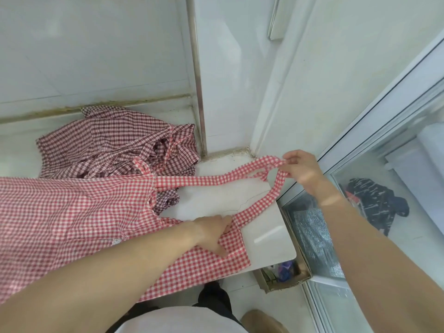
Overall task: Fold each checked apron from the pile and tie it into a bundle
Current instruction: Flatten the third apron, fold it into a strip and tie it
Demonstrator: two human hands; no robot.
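A red-and-white checked apron (72,219) lies spread across the white counter (269,243), its bib end toward the right. My left hand (213,234) rests on the bib corner, fingers pointing right and down onto the cloth. My right hand (302,169) pinches the apron's neck strap (254,175) and holds the loop stretched out to the right above the counter. Behind the apron, a pile of darker checked aprons (115,145) sits crumpled against the back wall.
A white wall corner with a metal trim strip (198,75) stands right behind the pile. A glass-fronted cabinet (384,164) runs along the right, with dark clothing inside. Below the counter's edge sits an open cardboard box (283,277).
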